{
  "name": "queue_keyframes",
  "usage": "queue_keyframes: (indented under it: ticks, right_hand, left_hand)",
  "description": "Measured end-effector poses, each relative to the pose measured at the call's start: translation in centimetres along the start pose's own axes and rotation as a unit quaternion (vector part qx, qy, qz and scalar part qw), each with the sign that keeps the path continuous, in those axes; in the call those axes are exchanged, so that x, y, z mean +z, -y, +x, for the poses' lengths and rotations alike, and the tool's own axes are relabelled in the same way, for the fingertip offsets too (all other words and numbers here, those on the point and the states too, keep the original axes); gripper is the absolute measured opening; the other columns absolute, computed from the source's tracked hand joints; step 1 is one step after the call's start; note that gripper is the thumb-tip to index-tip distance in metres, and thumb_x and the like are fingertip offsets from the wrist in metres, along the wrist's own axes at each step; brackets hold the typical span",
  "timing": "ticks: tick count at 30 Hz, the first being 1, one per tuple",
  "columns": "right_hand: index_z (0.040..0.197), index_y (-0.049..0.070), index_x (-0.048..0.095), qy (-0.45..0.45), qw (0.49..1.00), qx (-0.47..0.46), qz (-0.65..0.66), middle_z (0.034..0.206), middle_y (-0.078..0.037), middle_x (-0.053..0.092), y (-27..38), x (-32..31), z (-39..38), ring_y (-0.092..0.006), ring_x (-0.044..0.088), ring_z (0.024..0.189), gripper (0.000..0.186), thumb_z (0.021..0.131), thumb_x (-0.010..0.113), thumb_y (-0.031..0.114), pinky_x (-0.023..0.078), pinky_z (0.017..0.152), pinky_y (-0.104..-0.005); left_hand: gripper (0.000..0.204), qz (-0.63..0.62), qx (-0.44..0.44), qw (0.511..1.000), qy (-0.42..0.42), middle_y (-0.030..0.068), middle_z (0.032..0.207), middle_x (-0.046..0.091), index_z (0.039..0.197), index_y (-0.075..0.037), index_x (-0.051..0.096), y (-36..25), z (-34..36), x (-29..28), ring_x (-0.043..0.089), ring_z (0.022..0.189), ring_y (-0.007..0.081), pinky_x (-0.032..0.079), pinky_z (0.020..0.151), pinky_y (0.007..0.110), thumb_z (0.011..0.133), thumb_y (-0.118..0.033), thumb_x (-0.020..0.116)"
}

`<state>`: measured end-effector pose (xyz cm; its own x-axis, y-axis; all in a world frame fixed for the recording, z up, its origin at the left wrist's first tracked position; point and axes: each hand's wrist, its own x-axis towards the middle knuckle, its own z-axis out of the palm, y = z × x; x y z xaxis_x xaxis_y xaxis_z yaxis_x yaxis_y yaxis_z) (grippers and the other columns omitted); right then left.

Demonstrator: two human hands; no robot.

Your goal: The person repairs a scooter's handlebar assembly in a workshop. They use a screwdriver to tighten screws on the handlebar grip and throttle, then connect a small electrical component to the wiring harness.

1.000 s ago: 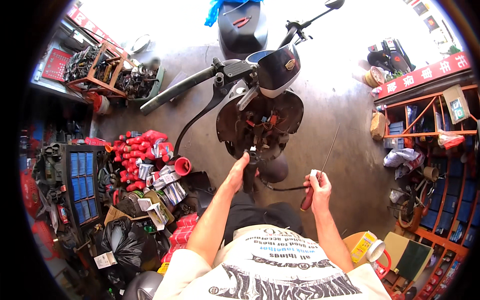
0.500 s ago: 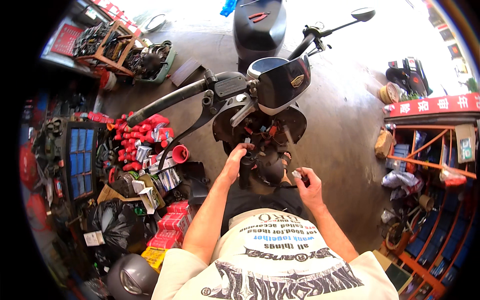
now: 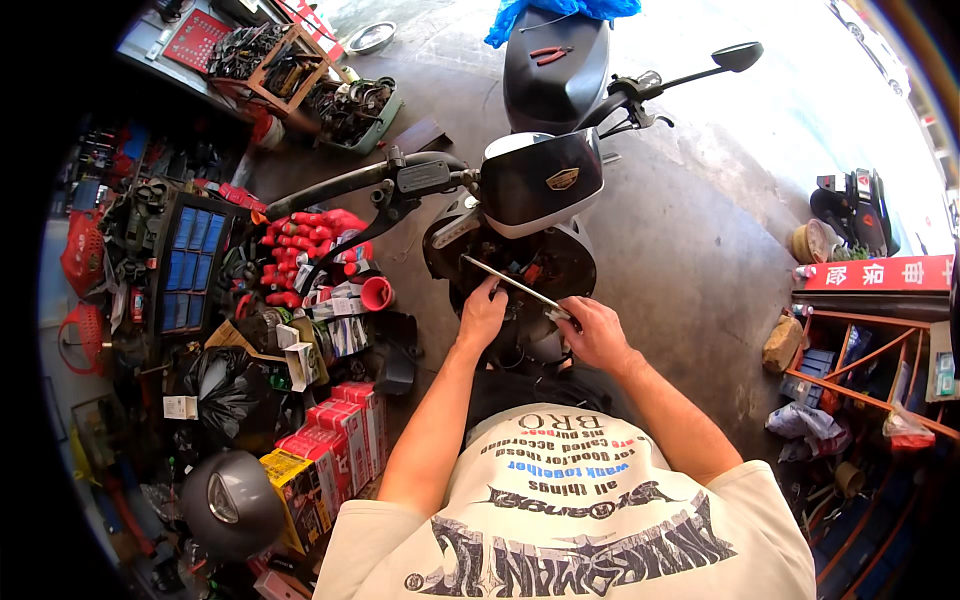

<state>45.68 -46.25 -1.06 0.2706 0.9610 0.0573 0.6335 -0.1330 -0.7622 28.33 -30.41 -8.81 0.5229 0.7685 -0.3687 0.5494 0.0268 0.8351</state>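
My right hand [image 3: 592, 332] is closed around the handle end of a long thin screwdriver [image 3: 510, 279], whose shaft crosses the open front of a black scooter [image 3: 560, 245] and reaches toward its left side; a small pale piece shows by my fingers. My left hand [image 3: 482, 318] is curled at the front opening, just below the shaft; what it grips is too small to make out. Wiring and small connectors [image 3: 532, 271] lie inside the cavity, under the handlebar [image 3: 320, 195] and dark headlamp cowl [image 3: 530, 185].
Red bottles [image 3: 310, 235], boxes [image 3: 340, 440], a black bag [image 3: 225, 390] and a grey helmet [image 3: 232, 505] crowd my left. An orange rack [image 3: 850, 380] stands at my right. Red pliers [image 3: 548, 54] lie on the scooter seat [image 3: 560, 90]. A green tub of parts [image 3: 365, 135] sits behind at left.
My right hand has moved up and leftward, swinging the screwdriver from near upright to slanting across the front cavity. My left hand stays at the scooter's front. The view has shifted.
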Motion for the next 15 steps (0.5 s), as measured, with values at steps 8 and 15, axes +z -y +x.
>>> queue_keyframes:
  ticks: [8,15]
  right_hand:
    - [0.101,0.004,0.062,-0.021,0.997,0.077,-0.022,0.088,-0.018,0.066,1.3,2.4,2.7,-0.0400,0.064,0.084,0.021,0.085,0.068,0.015,0.051,0.072,-0.0456]
    - [0.101,0.004,0.063,-0.010,0.994,0.086,-0.060,0.091,-0.020,0.067,1.0,4.8,5.0,-0.0418,0.063,0.088,0.022,0.084,0.068,0.017,0.050,0.075,-0.0469]
  left_hand:
    - [0.057,-0.070,-0.008,0.993,0.094,0.0231,0.135,0.056,0.140,-0.002,0.048,2.0,4.6,0.5,0.053,0.126,0.0367,0.040,0.106,0.038,0.086,-0.019,0.052]
    - [0.044,-0.083,0.019,0.992,0.089,0.0215,0.123,0.063,0.127,-0.003,0.058,2.6,4.2,0.0,0.059,0.117,0.0343,0.045,0.099,0.038,0.086,-0.018,0.055]
